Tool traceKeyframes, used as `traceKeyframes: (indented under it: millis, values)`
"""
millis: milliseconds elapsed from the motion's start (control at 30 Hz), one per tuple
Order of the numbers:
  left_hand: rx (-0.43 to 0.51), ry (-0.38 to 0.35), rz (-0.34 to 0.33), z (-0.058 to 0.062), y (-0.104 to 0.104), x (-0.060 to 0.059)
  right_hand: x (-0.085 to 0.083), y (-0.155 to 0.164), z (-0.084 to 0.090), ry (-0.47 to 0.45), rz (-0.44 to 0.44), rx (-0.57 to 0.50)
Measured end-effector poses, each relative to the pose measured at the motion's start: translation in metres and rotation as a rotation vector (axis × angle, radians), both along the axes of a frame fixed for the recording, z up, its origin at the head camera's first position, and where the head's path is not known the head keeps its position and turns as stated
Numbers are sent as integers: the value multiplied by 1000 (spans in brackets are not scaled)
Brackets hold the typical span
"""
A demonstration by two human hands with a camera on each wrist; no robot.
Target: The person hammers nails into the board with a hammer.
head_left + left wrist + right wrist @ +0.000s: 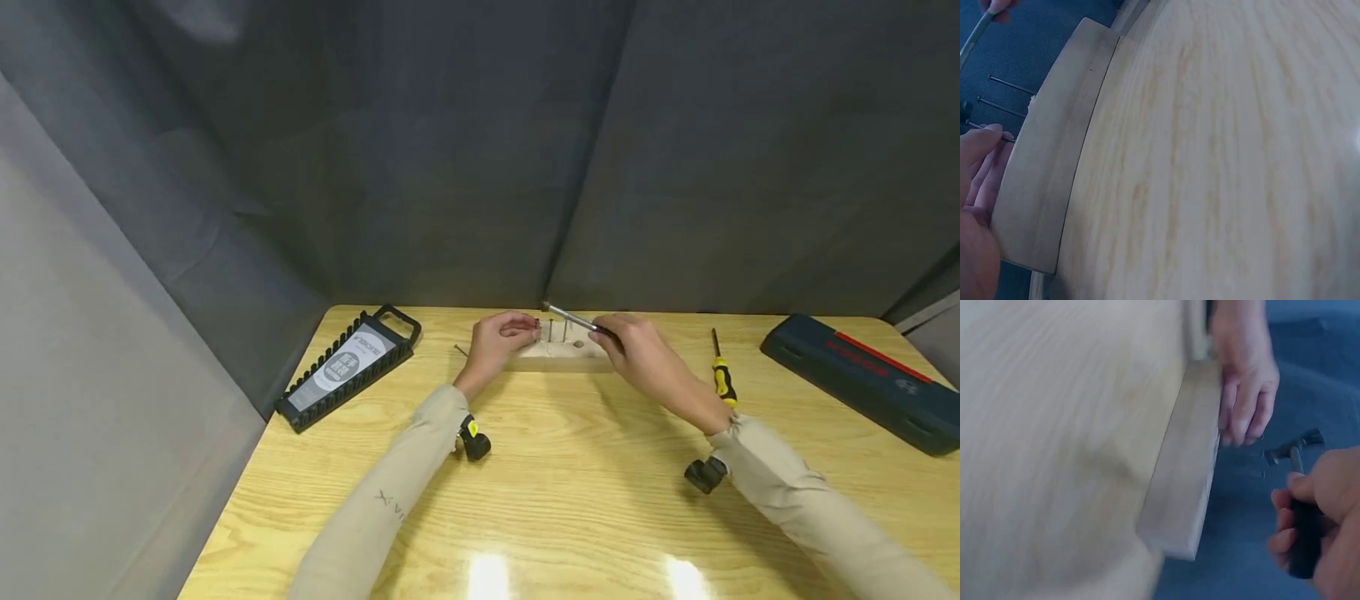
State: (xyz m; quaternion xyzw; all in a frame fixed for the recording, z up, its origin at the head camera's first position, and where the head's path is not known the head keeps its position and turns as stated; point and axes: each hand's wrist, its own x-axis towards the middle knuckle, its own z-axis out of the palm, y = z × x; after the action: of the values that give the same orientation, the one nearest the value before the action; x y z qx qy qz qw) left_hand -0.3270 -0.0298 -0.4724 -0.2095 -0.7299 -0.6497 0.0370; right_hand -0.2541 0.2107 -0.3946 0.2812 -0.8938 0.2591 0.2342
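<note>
A pale wooden block (562, 364) lies near the far edge of the table. Two nails stand upright in it, one of them this nail (565, 331). At the block's left part, my left hand (498, 340) pinches another nail (1007, 139) between thumb and fingers, its point at the wood. My right hand (637, 350) grips a small claw hammer (573, 318) by its black handle, fingers curled round it. In the head view the hammer's head is raised close above the pinched nail. The right wrist view is blurred.
Left of the block lies a loose nail (460, 350), partly behind my left hand. A black wrench rack (345, 367) is at the left. To the right are a yellow-and-black screwdriver (722, 379) and a dark blue case (862, 379). A dark curtain (450, 167) hangs behind the table.
</note>
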Motion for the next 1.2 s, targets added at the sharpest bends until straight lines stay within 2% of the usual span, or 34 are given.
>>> traceKeyframes:
  millis: [67,200,300,467,667,800,933,1133,1200]
  values:
    - [2,-5,4,0,0,0,0,3,2,-21,3,16]
    - [8,-6,2,1,-1,0,0,7,11,-15,-14,-82]
    - [1,-5,11,1,-1,-1,-1,9,15,-75,-34,-118]
    - [-12,-14,20,1,-2,-1,-2,9,7,-237,-66,-121]
    - [-27,-5,21,0,-1,-1,-4,5,-4,-323,-83,-99]
    - [-31,-2,26,-1,0,-1,-4,3,-4,-353,-92,-86]
    - [-25,-10,26,-1,0,-1,0,1,4,-255,-62,-116]
    - [-18,-22,22,-1,0,2,4,-3,20,91,-31,-275]
    - [-17,-20,18,-1,0,2,3,-4,20,164,-38,-331]
